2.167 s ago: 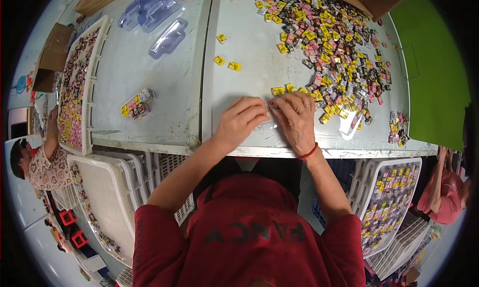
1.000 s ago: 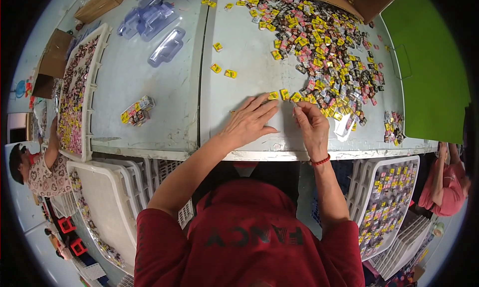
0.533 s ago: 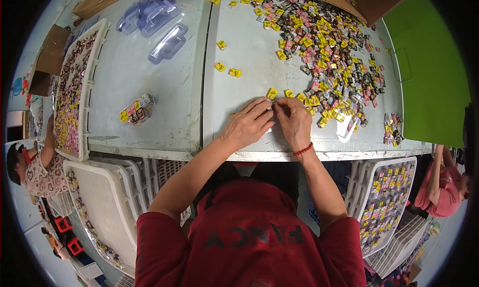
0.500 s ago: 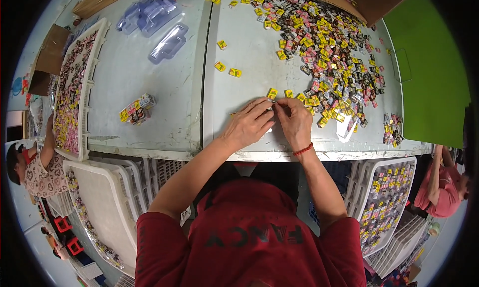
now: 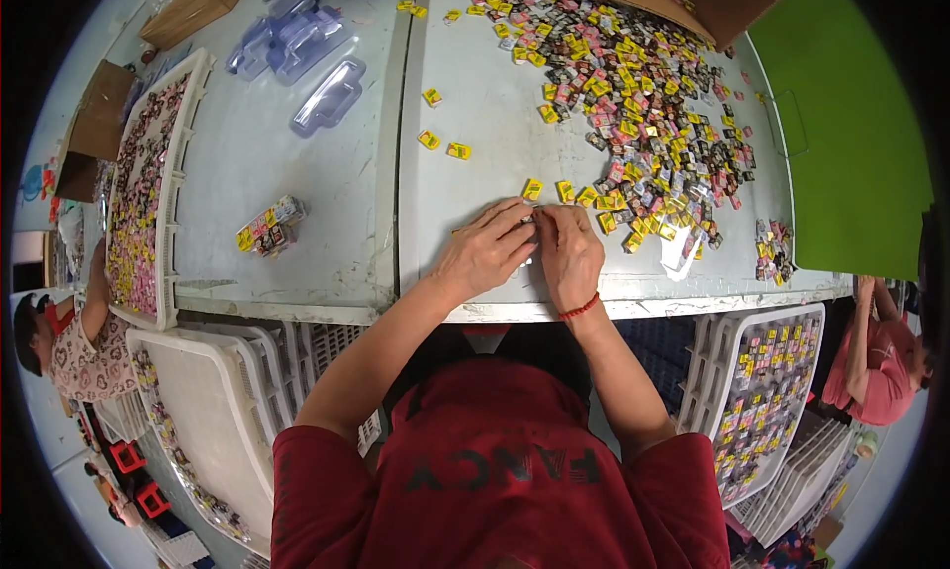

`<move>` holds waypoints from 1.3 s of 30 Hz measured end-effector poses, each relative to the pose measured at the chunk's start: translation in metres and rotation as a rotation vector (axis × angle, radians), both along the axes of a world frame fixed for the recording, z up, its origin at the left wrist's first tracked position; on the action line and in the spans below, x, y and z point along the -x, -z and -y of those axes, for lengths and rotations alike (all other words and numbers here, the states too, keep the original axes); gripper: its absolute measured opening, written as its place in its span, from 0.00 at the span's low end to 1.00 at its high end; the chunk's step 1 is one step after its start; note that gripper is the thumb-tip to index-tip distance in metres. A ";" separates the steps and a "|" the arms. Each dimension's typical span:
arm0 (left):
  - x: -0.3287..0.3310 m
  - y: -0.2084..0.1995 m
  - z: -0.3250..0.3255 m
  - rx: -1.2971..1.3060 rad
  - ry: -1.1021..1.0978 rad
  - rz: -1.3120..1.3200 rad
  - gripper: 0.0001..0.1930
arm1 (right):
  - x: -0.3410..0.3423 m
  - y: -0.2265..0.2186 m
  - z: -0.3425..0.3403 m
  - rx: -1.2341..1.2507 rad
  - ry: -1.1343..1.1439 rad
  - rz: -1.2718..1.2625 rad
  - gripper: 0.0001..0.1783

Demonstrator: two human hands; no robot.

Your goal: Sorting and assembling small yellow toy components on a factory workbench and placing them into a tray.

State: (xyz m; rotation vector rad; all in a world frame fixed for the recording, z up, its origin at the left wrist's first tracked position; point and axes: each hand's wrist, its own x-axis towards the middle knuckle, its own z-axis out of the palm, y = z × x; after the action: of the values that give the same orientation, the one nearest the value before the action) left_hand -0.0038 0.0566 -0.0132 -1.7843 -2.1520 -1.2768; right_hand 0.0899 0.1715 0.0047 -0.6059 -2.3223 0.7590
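The left hand [image 5: 487,252] lies palm down near the centre of the head view, fingers bent and bunched toward the right, their tips meeting those of the right hand [image 5: 572,257]. The right hand is curled, thumb and fingertips drawn close together and pointing up the frame. The fingers hide most of what lies between them, so whether either hand grips a piece I cannot tell.

Just above the meeting fingertips, slightly right of centre, lies a yellow piece [image 5: 532,189]. It is a small oblong with its long axis running steeply up the frame, upper end leaning a little right. To its right, a second yellow piece [image 5: 565,192] also lies steep, its upper end leaning left. A third yellow piece [image 5: 587,197] slants up to the right, near the lower edge of the mixed pile [image 5: 643,104] that fills the upper right.

Left of the pile, in the upper middle, a lone yellow piece [image 5: 458,150] lies with its long axis nearly level. At middle left, a bundle of pieces [image 5: 269,229] slants from lower left to upper right. A clear plastic tray [image 5: 328,98] above it slants the same way.
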 end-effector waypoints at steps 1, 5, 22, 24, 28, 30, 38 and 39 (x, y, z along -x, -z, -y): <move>0.001 0.001 0.000 -0.007 0.004 0.007 0.11 | 0.001 0.000 -0.001 0.012 -0.017 0.033 0.05; 0.002 -0.001 0.000 0.018 0.042 0.010 0.12 | -0.004 0.001 -0.002 -0.119 -0.052 0.035 0.08; 0.024 -0.032 -0.076 0.163 0.132 0.019 0.11 | -0.009 -0.025 -0.106 -0.396 -0.042 0.219 0.11; 0.023 -0.021 -0.114 0.167 0.177 -0.025 0.10 | -0.004 -0.014 -0.119 -0.427 -0.038 0.237 0.12; 0.029 -0.011 -0.132 0.084 0.267 -0.050 0.08 | -0.010 -0.013 -0.126 -0.366 -0.012 0.277 0.11; 0.033 -0.006 -0.132 0.091 0.269 -0.069 0.09 | -0.015 -0.008 -0.131 -0.379 -0.010 0.168 0.10; 0.040 -0.008 -0.129 0.201 0.236 -0.037 0.12 | -0.065 -0.023 -0.103 -0.044 0.064 0.059 0.12; 0.040 -0.009 -0.131 0.200 0.239 -0.035 0.12 | -0.068 -0.023 -0.096 -0.045 0.053 0.088 0.13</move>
State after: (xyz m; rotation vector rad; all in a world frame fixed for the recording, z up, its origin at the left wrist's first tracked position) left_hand -0.0434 0.1877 -0.0041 -2.1813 -2.1678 -1.0931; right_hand 0.1584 0.2676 0.0275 -0.6901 -2.3865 0.6659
